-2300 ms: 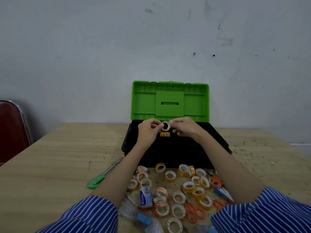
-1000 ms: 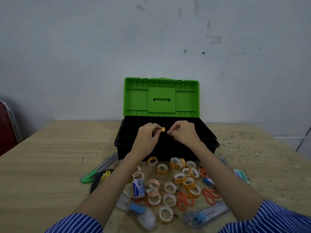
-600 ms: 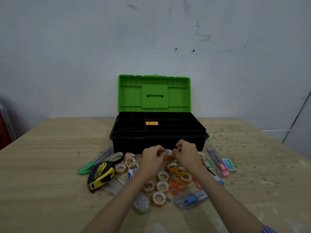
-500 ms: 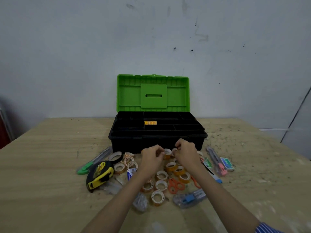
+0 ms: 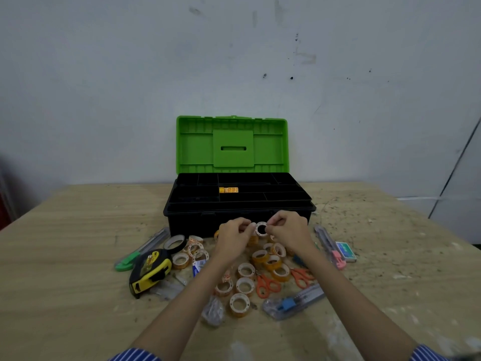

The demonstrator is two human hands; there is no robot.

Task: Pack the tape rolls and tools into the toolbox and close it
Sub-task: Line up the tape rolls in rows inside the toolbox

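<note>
A: Head view. Left hand (image 5: 234, 234) and right hand (image 5: 289, 230) are pinched from either side on one tape roll (image 5: 261, 228), fingertips (image 5: 252, 226) closed on its rim. It is held in the air, face toward the camera, in front of the toolbox (image 5: 239, 204).

B: Handling?

A: Judged light and stiff: a small ring with a white card core (image 5: 261, 225) and glossy, probably slick film. Best grip is across the outer rim or through the hole.

B: Where does it go?

A: Beyond the fingers the black tray is divided into compartments; a short row of orange rolls (image 5: 228, 189) stands on edge in a middle one. The green ribbed lid (image 5: 232, 144) stands upright.

B: And nearer than the fingers?

A: Loose rolls (image 5: 244, 285), orange scissors (image 5: 265, 284), and a yellow tape measure (image 5: 149, 269) to the left, all on the rough wooden table (image 5: 65, 256). Most of the packing remains.
</note>
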